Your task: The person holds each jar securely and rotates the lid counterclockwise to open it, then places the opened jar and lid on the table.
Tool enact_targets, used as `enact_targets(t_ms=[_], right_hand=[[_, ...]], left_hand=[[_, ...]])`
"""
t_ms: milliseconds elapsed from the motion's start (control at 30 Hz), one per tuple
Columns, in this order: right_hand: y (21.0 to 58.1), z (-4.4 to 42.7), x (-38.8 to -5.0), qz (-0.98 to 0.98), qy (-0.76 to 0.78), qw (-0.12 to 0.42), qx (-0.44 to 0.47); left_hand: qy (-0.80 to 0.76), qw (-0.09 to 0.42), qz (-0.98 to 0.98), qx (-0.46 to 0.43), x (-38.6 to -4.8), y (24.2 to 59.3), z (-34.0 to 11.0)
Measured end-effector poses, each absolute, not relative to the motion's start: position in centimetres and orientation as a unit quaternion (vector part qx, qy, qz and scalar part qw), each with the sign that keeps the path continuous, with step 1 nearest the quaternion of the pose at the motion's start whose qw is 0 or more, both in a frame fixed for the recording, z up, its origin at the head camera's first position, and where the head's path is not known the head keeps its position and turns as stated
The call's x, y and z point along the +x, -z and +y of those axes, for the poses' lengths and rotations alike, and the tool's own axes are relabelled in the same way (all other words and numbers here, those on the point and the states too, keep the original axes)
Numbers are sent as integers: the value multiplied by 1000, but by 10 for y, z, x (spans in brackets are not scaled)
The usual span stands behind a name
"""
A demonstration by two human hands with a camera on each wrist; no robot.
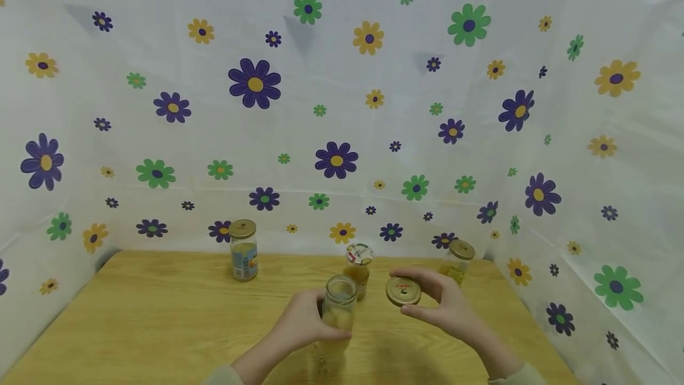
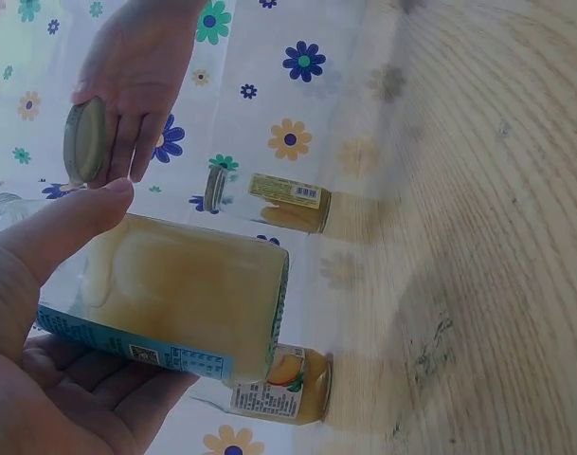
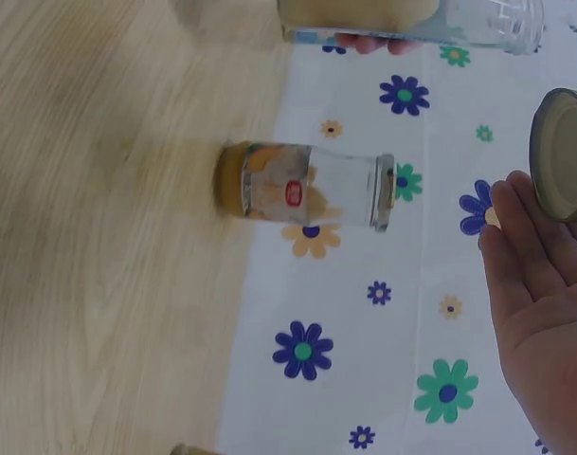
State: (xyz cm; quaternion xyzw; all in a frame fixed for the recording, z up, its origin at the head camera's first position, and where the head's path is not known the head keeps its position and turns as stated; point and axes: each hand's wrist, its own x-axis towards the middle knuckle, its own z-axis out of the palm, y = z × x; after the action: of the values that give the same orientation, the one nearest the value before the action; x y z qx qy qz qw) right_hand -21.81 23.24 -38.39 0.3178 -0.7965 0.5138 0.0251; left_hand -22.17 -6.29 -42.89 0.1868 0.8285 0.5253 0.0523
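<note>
My left hand grips an open glass jar, held upright above the table. Pale yellow contents fill its lower part, and a blue label shows in the left wrist view. To the right, my right hand pinches a round gold lid by its rim, thumb on one side and fingers on the other. The lid is apart from the jar; its underside shows in the right wrist view. Just behind the open jar stands a closed jar with a patterned lid and a fruit label.
On the wooden table, a gold-lidded jar with a blue label stands at the back left. Another gold-lidded jar stands at the back right, partly behind my right hand. A white cloth with flowers walls the back and sides.
</note>
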Motion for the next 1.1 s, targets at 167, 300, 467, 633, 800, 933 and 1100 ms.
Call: enact_targets(t_ms=[167, 300, 467, 633, 800, 933, 1100], right_hand=[[386, 247, -210, -804, -505, 36, 312], [388, 255, -204, -814, -496, 38, 300], [397, 266, -199, -828, -485, 36, 278], [410, 281, -192, -833, -486, 28, 263], [420, 292, -184, -835, -483, 18, 262], [424, 298, -180, -850, -473, 1, 232], [432, 306, -180, -859, -467, -38, 204]], left_hand=[[-520, 46, 830, 196, -225, 428, -57], [-514, 42, 834, 197, -227, 427, -52], [-499, 38, 842, 203, -230, 421, -47], [-483, 28, 848, 218, -234, 414, -42], [-483, 28, 848, 216, -231, 406, -37], [-481, 27, 849, 218, -229, 402, -34], [-479, 25, 848, 225, -231, 401, -30]])
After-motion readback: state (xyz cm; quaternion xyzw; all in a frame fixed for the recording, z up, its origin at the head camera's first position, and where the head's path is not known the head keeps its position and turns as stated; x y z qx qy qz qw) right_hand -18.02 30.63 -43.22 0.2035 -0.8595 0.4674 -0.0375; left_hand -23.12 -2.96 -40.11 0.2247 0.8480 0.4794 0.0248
